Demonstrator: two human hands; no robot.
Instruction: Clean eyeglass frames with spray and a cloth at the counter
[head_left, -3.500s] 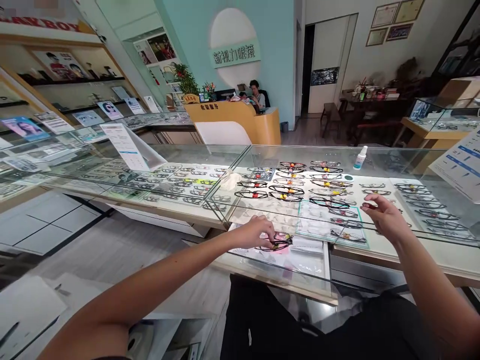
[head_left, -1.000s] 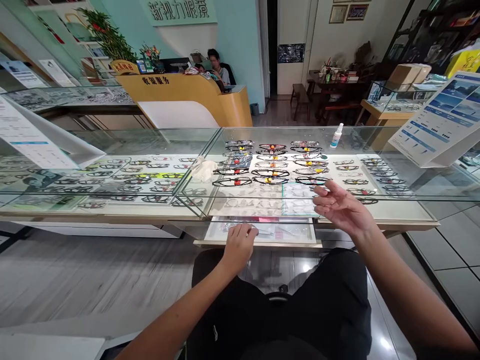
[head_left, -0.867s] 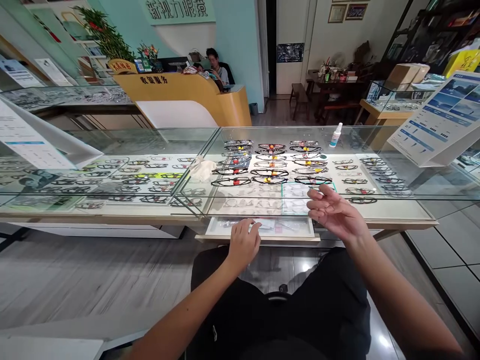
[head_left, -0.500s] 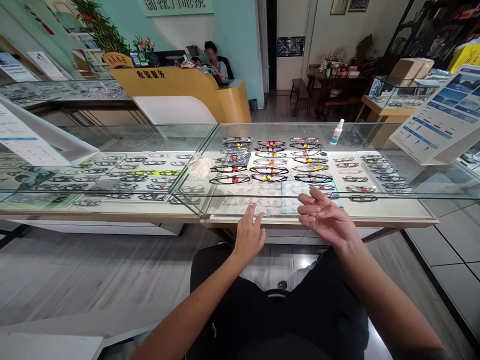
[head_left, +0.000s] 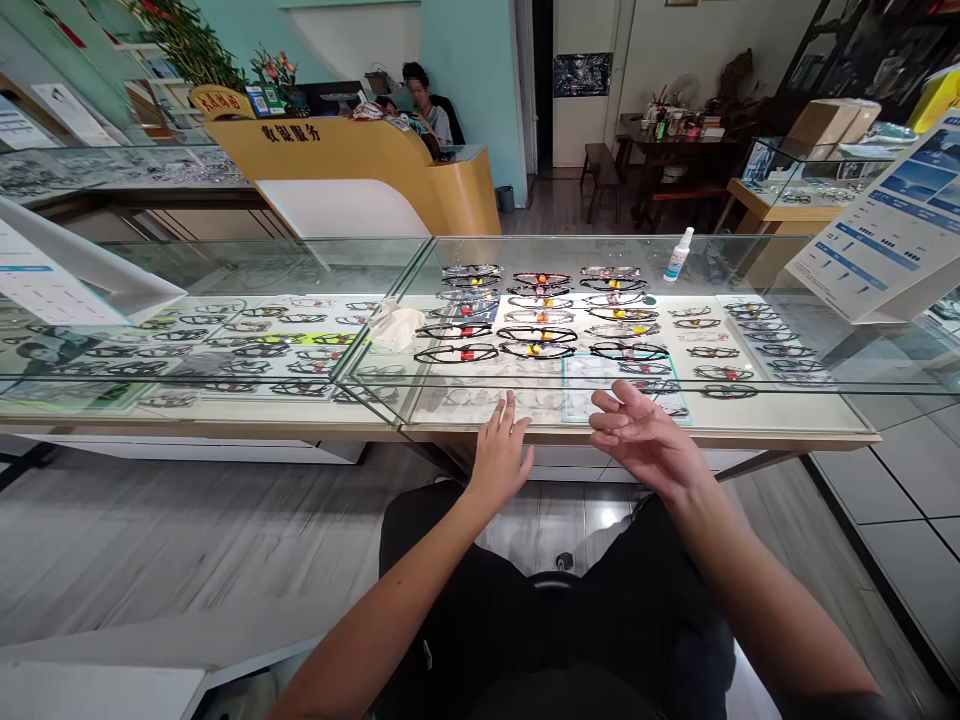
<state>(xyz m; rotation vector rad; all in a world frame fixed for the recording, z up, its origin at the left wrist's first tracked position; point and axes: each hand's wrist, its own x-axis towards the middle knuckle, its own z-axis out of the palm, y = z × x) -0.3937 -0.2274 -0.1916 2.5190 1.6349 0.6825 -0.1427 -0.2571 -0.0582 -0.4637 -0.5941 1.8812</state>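
My left hand (head_left: 501, 455) hovers at the near edge of a glass display case (head_left: 480, 400), palm down, its fingers stretched out and empty. To its right, my right hand (head_left: 651, 442) is raised by the same edge, palm turned inward. Its fingers are loosely bent and hold nothing that I can see. Beyond both hands, eyeglasses (head_left: 537, 350) with red and yellow tags stand on the glass top in three columns. A crumpled white cloth (head_left: 397, 328) lies to their left. At the back right is a small white spray bottle (head_left: 679, 256).
More eyeglasses (head_left: 724, 372) lie inside the case under the glass. Slanted sign cards stand at the left (head_left: 67, 275) and right (head_left: 892, 225). A person (head_left: 431, 108) sits behind a yellow counter (head_left: 330, 160). A dark bench (head_left: 602, 175) is farther back.
The view has tilted slightly downward. My left hand has shifted slightly and my right hand's fingers are a little more bent. The eyeglasses, cloth and bottle keep their places.
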